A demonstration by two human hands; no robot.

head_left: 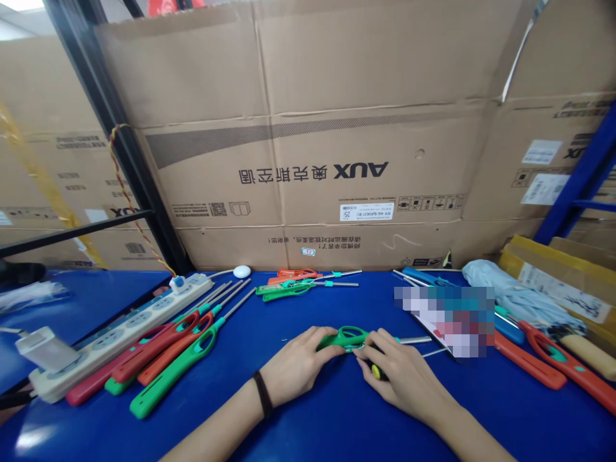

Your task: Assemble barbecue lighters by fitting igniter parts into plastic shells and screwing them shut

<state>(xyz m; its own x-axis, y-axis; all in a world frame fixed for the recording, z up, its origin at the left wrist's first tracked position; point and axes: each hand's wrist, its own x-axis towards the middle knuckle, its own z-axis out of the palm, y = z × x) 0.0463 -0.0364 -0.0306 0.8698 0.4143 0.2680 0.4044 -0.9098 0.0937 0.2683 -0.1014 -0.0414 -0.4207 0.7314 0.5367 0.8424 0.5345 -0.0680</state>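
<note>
Green lighter; power strip and lighters at left, cardboard behind.

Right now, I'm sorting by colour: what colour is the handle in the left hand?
The handle is green; see the head view.

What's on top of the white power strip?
A white charger sits toward the near end of the power strip, and a small plug toward its far end. Any sockets under them are covered.
</note>
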